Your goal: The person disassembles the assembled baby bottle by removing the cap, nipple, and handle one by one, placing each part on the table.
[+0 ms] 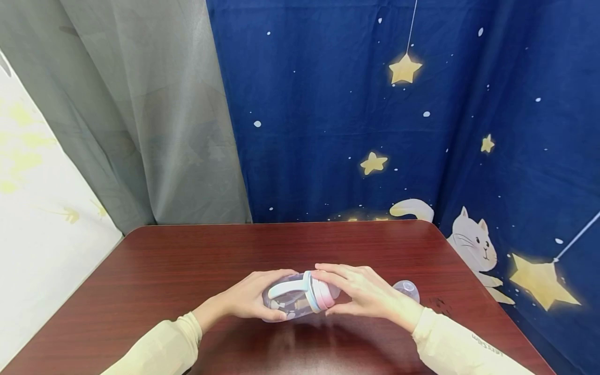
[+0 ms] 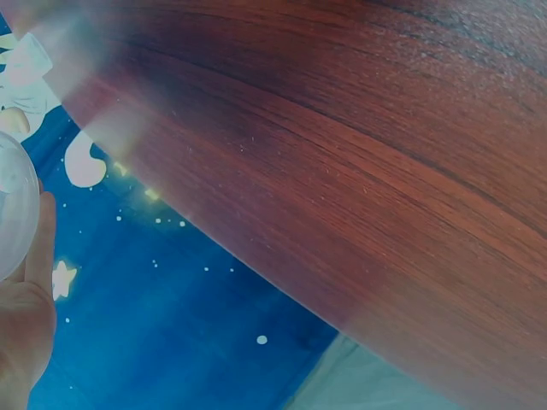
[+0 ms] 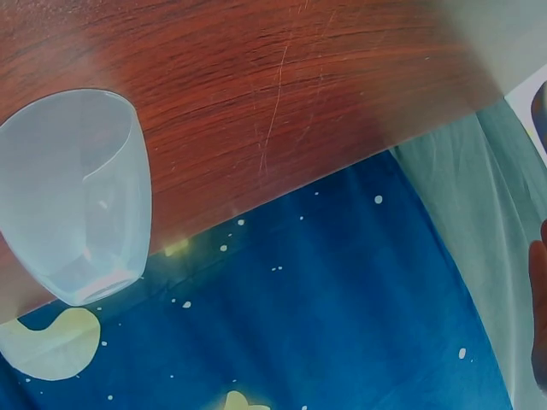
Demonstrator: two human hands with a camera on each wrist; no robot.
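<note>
A clear baby bottle (image 1: 300,308) with a pale blue handle (image 1: 287,287) lies on its side between the two hands, tilted up slightly to the right. My left hand (image 1: 250,296) grips its rounded body from the left. Fingers and thumb of my right hand (image 1: 361,289) hold the pink collar (image 1: 323,295) at the other end; the teat end is partly hidden behind them. In the left wrist view only the bottle's clear base (image 2: 15,209) shows. Beyond the right forearm, a clear dome-shaped cap (image 1: 405,287) rests on the table, seen larger in the right wrist view.
The dark red wooden table (image 1: 197,255) has rounded far corners. Behind it hang a grey curtain (image 1: 183,130) and a blue curtain (image 1: 319,104) printed with stars and a white cat. Small dark marks (image 1: 440,306) lie on the table right of the cap.
</note>
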